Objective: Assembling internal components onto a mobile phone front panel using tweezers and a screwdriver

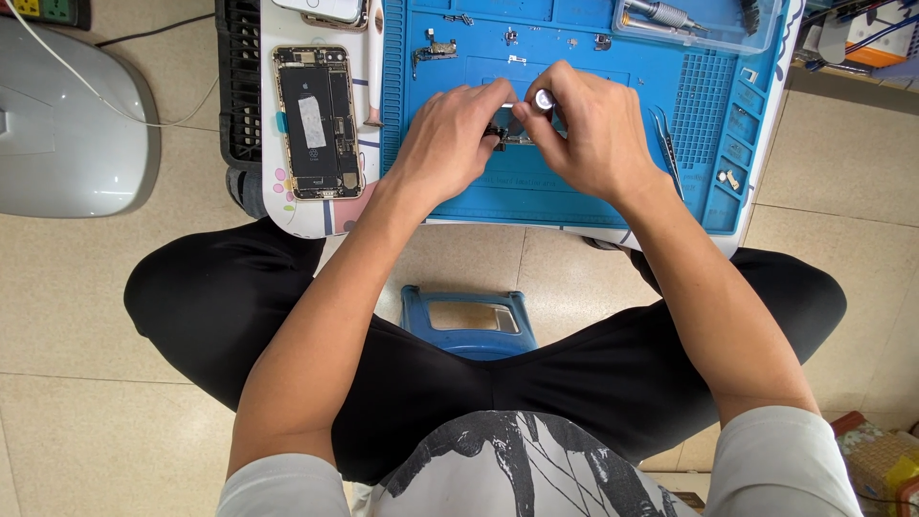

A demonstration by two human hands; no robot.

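From the head camera, the left hand (448, 134) pinches a small dark phone component (500, 135) against the blue repair mat (574, 191) on the counter, near the mat's middle. The right hand (586, 129) pinches a silver-capped screwdriver (543, 99) upright over it. The part looks light, stiff and fragile, best held by its edges. An opened phone (316, 123) lies left of the mat; tweezers (665, 144) rest to the right.

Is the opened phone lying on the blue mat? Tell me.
No, the opened phone lies on the white surface left of the blue mat.
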